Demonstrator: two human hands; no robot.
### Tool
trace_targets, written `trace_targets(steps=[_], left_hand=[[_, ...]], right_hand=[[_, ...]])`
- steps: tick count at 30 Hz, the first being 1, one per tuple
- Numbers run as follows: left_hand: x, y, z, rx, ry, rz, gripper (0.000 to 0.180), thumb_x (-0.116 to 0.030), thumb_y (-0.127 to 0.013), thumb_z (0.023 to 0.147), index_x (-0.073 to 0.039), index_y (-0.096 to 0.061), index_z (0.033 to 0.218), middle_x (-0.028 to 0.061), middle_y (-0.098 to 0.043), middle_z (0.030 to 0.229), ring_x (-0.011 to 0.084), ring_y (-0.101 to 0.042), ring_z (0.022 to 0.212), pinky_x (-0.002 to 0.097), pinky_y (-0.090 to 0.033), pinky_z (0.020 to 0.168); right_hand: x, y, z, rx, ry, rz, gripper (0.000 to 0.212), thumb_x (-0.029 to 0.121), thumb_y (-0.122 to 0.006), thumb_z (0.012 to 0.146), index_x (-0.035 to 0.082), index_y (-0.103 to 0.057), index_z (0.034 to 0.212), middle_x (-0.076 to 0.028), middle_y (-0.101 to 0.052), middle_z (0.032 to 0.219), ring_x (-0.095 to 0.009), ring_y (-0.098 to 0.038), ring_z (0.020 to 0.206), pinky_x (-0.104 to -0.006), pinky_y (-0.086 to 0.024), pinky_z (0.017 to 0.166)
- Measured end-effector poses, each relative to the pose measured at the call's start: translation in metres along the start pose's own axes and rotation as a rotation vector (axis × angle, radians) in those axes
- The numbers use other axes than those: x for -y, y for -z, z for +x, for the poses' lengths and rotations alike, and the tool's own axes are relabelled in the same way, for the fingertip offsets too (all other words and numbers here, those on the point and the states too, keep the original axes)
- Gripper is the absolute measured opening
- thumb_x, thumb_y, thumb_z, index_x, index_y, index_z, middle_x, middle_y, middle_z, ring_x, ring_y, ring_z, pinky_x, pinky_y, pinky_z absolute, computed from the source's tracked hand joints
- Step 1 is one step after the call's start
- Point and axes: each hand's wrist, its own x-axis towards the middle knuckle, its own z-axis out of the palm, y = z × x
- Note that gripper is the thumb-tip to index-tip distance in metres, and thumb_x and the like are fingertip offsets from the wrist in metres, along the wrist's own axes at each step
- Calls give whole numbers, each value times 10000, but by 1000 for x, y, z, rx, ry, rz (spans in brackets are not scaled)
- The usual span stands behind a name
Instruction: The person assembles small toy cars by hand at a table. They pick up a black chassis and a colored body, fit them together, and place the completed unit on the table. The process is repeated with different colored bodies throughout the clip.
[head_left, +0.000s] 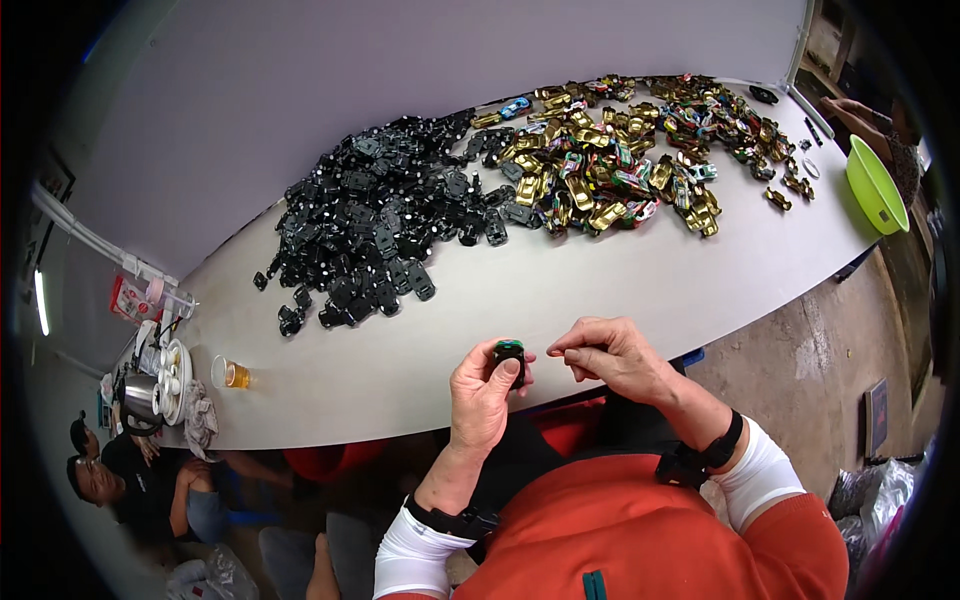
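Near the table's front edge, my left hand (480,398) is closed around a small toy car (509,352), with the thumb pressed on its black underside and a strip of green showing at its far end. Just to the right, my right hand (622,360) is raised with thumb and forefinger pinched together, apart from the car. Anything between those fingertips is too small to make out. Farther back lies a big heap of black toy car bases (375,215). Beside it on the right spreads a pile of gold and multicoloured toy car bodies (585,175).
A cup of amber drink (232,375) stands at the table's left end, by a tray (177,408) with cups and a metal kettle (140,398). A green basin (876,185) is at the right end. One person (140,490) sits at lower left; another person's arm (860,115) shows at right.
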Motion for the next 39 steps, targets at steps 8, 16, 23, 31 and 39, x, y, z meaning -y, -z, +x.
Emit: trace_targets(steps=[8,16,23,31,39], left_hand=[[3,8,-11,146,134,213,218,-24,-556,869,-10,-580,1085,21,-612,936,79,-562,854,195,-460,735],[1,3,-12,200,95,269,208,24,-546,854,0,-601,1053,17,-591,920,84,-548,832,208,-455,732],[-3,-7,-9,122,140,411,198,-16,-560,855,9,-600,1047,15,-600,816,54,-503,679,196,-421,604],[-6,-6,-2,102,243,257,203,-53,-578,855,9,-590,1048,35,-604,769,50,-478,593,161,-356,512],[0,-9,-5,92,247,298,205,-53,-558,865,29,-584,1051,31,-588,739,40,-454,551,165,-343,475]], right_hand=[[11,-2,-4,93,-192,38,188,107,-640,826,-8,-644,974,-9,-606,690,-51,-522,595,-207,-439,521],[10,-2,-5,136,-142,-7,64,49,-639,798,-4,-623,830,-11,-577,650,-61,-523,585,-228,-420,507],[-14,-6,0,-13,195,-240,64,47,-607,823,-6,-626,855,4,-532,629,-57,-474,570,-234,-392,504],[-8,5,2,82,-124,37,91,67,-608,826,-10,-645,857,-15,-538,636,-81,-474,562,-254,-397,503],[-21,2,1,19,104,-328,94,33,-613,784,-8,-641,863,-78,-579,691,-146,-530,586,-292,-409,517]])
